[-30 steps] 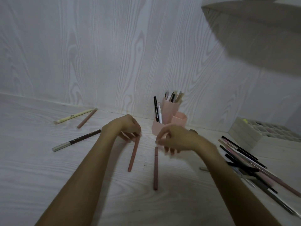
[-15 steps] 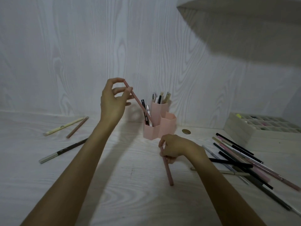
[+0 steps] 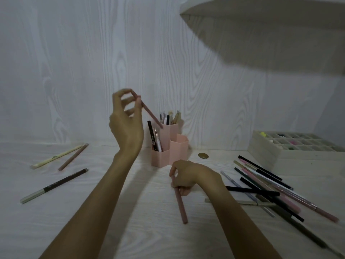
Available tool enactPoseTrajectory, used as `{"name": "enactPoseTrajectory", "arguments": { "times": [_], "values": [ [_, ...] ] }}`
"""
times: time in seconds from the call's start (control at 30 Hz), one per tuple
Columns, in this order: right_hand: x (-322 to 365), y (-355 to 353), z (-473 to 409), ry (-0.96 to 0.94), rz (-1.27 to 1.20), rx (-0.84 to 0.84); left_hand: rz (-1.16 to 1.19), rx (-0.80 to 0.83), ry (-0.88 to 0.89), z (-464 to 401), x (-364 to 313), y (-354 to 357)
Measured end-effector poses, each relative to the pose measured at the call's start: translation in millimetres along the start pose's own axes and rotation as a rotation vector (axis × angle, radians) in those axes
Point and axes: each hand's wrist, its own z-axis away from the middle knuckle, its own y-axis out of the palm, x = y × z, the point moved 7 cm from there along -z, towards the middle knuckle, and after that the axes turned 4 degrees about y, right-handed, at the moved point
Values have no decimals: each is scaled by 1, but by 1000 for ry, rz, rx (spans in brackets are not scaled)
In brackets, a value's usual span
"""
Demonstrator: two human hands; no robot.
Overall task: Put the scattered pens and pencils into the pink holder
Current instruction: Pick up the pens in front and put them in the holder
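Note:
The pink holder [image 3: 177, 150], made of hexagonal cups with several pens standing in it, is at the back of the desk by the wall. My left hand [image 3: 127, 124] is raised to its left and pinches a pink pencil [image 3: 152, 114] whose lower tip points down at the tall cup's rim. My right hand [image 3: 186, 175] is low in front of the holder and grips a second pink pencil [image 3: 180, 204] slanting down toward me. A dark pen [image 3: 56, 185], a pinkish pencil [image 3: 72, 157] and a cream pen [image 3: 56, 157] lie at the left.
A pile of several black, pink and grey pens [image 3: 270, 189] is scattered to the right of my right arm. A white compartment tray [image 3: 270, 152] stands at the back right. A round brass cable hole [image 3: 203, 155] is beside the holder. A shelf [image 3: 261, 21] overhangs at top right.
Both hands picked a pink pencil off the desk. My left hand rose with its pencil and brought the tip over the holder; my right hand lifted its pencil slightly near the holder's front.

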Motion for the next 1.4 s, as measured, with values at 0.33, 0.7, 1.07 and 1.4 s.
{"name": "enactPoseTrajectory", "arguments": {
  "times": [0.33,0.7,1.07,1.4],
  "values": [
    [0,-1,-1,-9,-1,-15,-328,427,99,-17,2,61],
    [-1,-4,4,-22,-58,55,-763,674,382,7,16,70],
    [18,-95,73,-625,-683,-535,-924,1061,-306,-1,59,-48],
    [47,-90,85,-634,-308,-1280,-1083,1039,-503,17,110,-131]
  ]
}}
